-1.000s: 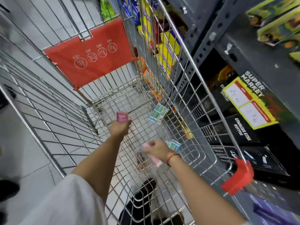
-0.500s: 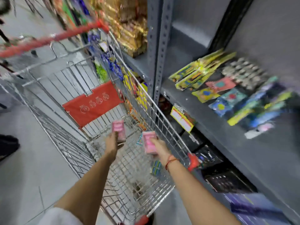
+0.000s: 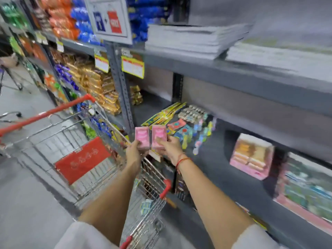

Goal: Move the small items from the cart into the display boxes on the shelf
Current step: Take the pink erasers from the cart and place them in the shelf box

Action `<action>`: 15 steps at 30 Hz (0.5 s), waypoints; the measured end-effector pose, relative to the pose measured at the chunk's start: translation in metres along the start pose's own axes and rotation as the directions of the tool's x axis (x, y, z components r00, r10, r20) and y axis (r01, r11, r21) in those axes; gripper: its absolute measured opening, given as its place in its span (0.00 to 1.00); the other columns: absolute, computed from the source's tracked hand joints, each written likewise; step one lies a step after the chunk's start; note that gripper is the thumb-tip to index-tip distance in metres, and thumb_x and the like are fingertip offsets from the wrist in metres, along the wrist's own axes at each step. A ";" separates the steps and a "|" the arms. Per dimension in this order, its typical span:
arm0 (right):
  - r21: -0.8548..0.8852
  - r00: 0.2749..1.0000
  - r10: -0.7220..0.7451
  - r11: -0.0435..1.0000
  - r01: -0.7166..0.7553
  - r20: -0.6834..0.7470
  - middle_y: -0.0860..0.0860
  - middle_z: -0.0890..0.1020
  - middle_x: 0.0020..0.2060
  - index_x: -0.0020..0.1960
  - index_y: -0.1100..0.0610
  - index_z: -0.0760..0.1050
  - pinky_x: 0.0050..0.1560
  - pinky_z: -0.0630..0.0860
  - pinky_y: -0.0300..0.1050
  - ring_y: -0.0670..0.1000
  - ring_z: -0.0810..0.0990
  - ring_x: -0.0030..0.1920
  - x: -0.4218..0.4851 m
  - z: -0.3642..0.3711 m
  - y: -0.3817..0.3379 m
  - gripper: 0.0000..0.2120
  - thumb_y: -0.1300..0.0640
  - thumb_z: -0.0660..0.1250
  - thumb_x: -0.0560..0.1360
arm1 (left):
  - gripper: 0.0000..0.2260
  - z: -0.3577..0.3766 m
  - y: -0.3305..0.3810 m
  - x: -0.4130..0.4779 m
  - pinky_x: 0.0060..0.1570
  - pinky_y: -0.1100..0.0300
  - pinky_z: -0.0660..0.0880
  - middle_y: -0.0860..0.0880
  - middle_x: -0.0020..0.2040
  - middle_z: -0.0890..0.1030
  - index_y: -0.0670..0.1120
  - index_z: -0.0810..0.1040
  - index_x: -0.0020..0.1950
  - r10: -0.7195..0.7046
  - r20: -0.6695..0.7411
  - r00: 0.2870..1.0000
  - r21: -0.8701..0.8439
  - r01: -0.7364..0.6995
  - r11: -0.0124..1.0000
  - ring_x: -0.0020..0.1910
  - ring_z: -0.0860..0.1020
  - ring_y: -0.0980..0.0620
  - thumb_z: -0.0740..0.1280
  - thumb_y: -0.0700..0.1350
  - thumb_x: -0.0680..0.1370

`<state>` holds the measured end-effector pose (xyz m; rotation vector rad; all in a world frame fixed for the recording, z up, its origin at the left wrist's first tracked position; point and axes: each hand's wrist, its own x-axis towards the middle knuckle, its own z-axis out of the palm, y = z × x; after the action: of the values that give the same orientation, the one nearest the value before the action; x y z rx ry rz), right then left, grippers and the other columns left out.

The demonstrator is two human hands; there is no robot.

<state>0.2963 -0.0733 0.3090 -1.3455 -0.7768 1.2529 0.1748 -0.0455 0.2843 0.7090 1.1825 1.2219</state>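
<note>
Gripping pink packets [image 3: 150, 138], left hand [image 3: 133, 153], right hand [image 3: 170, 147], above cart rim [image 3: 115, 129]; shelf [image 3: 212, 169] beside

Pink display box [image 3: 251, 156] blurred, contents unreadable; pink packs' [image 3: 159, 136] print illegible; shelf right end smeared.

The single head-worn camera is looking forward and down from the person's own height, with both bare forearms reaching away from the bottom edge toward the grey shelf [image 3: 239, 178], which is running close along the right side and receding to the upper left. The wire cart [image 3: 100, 159] is sitting just left of the shelf, close below the lens. The wide-angle view is bending and blurring the shelf's edges toward the right.
</note>
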 end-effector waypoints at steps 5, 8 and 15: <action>0.053 0.982 -0.092 0.993 0.102 -0.163 0.51 0.79 0.37 0.55 0.59 0.76 0.29 0.78 0.35 0.46 0.77 0.34 -0.024 -0.078 -0.040 0.09 0.63 0.68 0.75 | 0.07 0.089 -0.007 -0.031 0.22 0.68 0.74 0.47 0.32 0.77 0.44 0.74 0.41 -0.009 0.135 0.991 -0.030 0.014 0.999 0.26 0.78 0.54 0.60 0.40 0.77; 0.026 0.935 -0.139 0.987 0.155 -0.326 0.50 0.78 0.35 0.48 0.58 0.76 0.29 0.78 0.35 0.47 0.77 0.33 -0.038 -0.140 -0.051 0.04 0.65 0.68 0.74 | 0.03 0.139 -0.021 -0.042 0.22 0.66 0.75 0.46 0.35 0.75 0.43 0.72 0.48 -0.033 0.256 0.966 0.018 0.029 0.999 0.29 0.77 0.52 0.60 0.41 0.78; -0.108 0.733 -0.105 0.993 0.044 -0.672 0.61 0.84 0.48 0.39 0.55 0.74 0.45 0.84 0.46 0.54 0.84 0.42 -0.063 -0.246 -0.034 0.08 0.58 0.74 0.69 | 0.09 0.225 -0.062 -0.080 0.24 0.68 0.76 0.47 0.38 0.75 0.47 0.69 0.40 -0.144 0.434 0.889 0.205 0.058 0.977 0.22 0.78 0.60 0.61 0.38 0.79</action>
<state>0.5233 -0.1920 0.3214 -1.6749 -0.3503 0.5728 0.4128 -0.0996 0.3170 0.9966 0.9377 0.8044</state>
